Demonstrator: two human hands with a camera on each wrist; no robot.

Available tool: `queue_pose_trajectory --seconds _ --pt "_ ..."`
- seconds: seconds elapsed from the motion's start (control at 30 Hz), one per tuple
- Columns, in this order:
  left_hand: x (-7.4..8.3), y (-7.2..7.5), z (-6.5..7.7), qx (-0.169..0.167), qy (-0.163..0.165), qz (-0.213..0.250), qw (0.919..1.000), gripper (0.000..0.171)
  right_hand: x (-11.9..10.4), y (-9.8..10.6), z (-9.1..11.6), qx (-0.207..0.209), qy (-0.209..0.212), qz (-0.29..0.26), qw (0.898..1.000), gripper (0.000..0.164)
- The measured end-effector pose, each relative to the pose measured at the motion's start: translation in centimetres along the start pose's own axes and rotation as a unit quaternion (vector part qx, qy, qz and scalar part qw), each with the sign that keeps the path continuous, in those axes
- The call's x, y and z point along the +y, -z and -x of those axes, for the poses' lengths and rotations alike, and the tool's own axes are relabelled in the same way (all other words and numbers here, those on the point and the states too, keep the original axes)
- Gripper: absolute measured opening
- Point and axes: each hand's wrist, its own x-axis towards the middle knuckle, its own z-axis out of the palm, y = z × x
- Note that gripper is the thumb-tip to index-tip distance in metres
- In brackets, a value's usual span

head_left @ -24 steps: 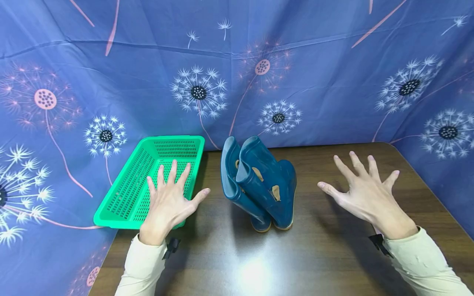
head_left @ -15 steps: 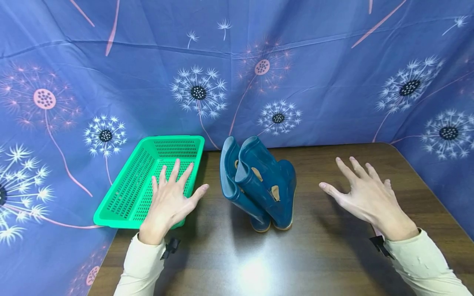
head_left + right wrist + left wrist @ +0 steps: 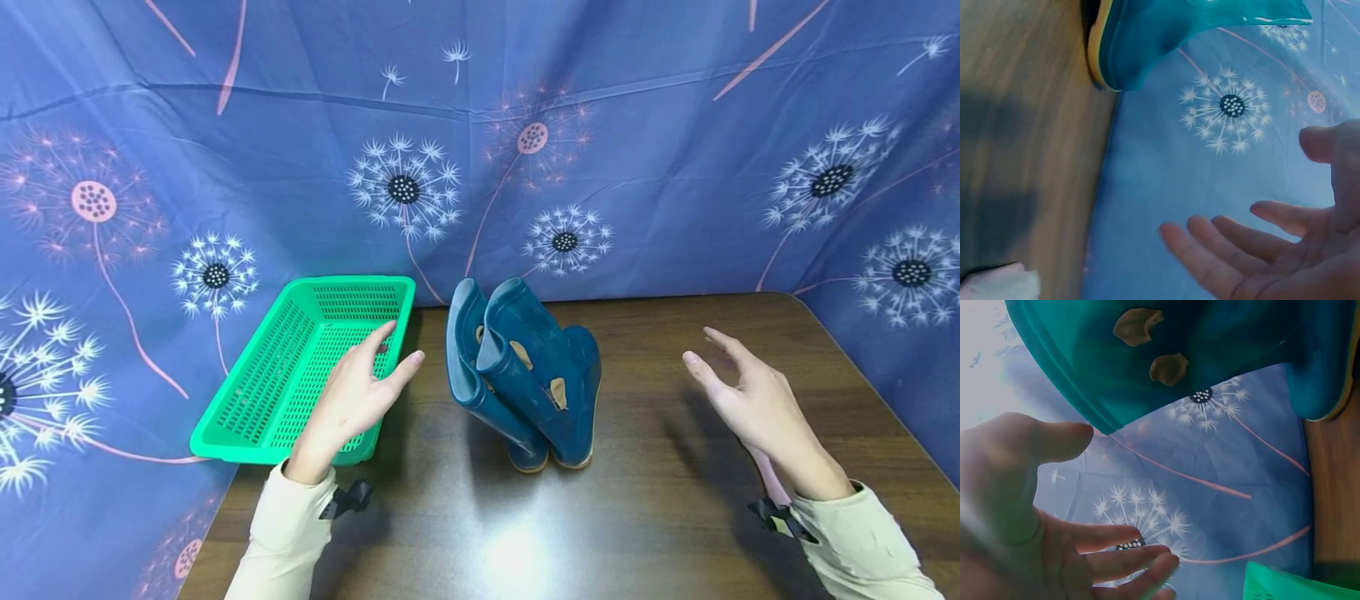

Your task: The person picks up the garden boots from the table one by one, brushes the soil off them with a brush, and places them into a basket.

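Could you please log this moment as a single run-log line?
left hand: open, over green basket | right hand: open, above table | blue boots: upright between hands, untouched

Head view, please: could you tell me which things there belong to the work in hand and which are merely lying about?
In hand:
- blue rubber boots, standing between both hands
- left hand, open, over the green basket's edge
- right hand, open, apart from the boots

Lying about:
- wooden table
- dandelion cloth backdrop

Left hand (image 3: 352, 398) and right hand (image 3: 750, 400) hover, fingers apparently relaxed, palms facing inward.
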Motion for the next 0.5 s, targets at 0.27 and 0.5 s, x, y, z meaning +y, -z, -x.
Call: queue_pose_trajectory --seconds 0.27,0.5 --pt "2.7 0.7 -1.6 0.045 -0.029 0.034 0.9980 0.076 2.1 -0.6 0.6 0.027 -0.013 0.010 0.999 0.067" --pt "5.2 1.0 -2.4 0.049 -0.063 0.022 0.9966 0.068 4.2 -1.4 1.2 0.015 -0.014 0.042 0.999 0.068"
